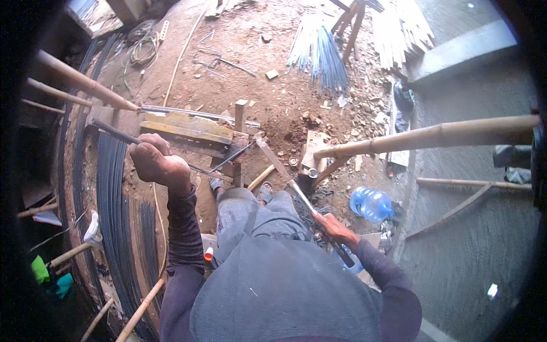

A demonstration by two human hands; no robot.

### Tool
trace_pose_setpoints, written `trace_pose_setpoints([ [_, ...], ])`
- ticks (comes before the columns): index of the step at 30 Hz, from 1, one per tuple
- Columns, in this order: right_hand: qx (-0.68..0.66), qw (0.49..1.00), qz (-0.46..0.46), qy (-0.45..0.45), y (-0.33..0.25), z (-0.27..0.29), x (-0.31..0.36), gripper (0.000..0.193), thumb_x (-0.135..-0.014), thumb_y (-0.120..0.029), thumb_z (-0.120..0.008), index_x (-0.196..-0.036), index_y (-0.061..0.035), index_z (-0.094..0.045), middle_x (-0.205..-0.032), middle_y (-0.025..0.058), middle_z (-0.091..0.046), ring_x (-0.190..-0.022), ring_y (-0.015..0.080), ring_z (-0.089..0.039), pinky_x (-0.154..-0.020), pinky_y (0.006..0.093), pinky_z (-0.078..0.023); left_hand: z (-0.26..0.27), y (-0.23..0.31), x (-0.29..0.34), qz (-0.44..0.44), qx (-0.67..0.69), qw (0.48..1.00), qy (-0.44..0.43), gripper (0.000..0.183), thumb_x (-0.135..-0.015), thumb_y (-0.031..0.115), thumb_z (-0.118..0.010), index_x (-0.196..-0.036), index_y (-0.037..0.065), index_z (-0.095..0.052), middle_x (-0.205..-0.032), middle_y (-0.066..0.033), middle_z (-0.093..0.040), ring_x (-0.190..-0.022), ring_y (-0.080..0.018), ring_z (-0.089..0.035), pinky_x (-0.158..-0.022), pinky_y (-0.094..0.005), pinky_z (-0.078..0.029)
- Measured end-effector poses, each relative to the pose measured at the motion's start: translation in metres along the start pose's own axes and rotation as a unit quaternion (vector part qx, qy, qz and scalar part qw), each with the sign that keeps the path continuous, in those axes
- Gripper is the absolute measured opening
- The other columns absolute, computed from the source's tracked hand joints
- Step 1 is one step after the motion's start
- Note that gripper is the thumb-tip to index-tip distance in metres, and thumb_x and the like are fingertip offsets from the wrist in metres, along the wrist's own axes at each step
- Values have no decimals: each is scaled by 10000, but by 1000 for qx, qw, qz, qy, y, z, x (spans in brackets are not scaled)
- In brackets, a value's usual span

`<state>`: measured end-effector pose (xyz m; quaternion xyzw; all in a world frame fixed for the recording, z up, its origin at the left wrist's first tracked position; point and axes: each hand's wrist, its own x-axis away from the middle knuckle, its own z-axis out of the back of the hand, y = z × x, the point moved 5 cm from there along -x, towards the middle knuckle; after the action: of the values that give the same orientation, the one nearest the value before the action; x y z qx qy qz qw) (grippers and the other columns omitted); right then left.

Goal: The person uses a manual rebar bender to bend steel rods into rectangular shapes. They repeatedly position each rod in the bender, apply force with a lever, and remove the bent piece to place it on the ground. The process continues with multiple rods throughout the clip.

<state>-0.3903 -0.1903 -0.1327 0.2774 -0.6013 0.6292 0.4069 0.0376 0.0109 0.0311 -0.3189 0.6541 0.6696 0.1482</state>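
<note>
My left hand (158, 161) is closed in a fist around a thin dark steel rod (117, 132). The rod runs from the upper left past my fist toward the wooden work block (188, 126), which has a yellowish top board. My right hand (337, 229) grips a long metal bar (292, 181) by its lower, darker part. Its flat, rusty upper length reaches to the right end of the block, where a short dark rod piece (232, 156) slants close to its tip. Whether bar and rod touch there I cannot tell.
Several long dark rods (113, 171) lie bundled on my left, by bamboo poles (85, 80). A bamboo pole (421, 137) crosses on the right, beside grey concrete (456, 228). A blue plastic water jug (369, 204) lies near my right arm. Another rod bundle (322, 62) lies farther off.
</note>
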Motion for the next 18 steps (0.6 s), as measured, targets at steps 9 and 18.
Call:
trace_pose_setpoints([
  [9,-62,985,-158,-6,-30,-2,12,744,-960,-689,-447,-837,21,-633,-767,92,-555,-659,173,-483,-585,388,-410,-26,26,39,-25,157,983,-96,321,-1050,237,-506,-793,65,-417,-637,-23,-407,-513,-107,-337,-474,-283,-266],
  [18,-208,951,-216,-71,-59,-12,19,629,-1002,-615,-442,-1173,-30,-600,-768,115,-582,-570,202,-541,-460,387,-422,-7,36,71,-180,91,961,-188,264,-1027,190,-470,-866,10,-575,-687,-82,-510,-590,-241,-522,-574,-383,-428],
])
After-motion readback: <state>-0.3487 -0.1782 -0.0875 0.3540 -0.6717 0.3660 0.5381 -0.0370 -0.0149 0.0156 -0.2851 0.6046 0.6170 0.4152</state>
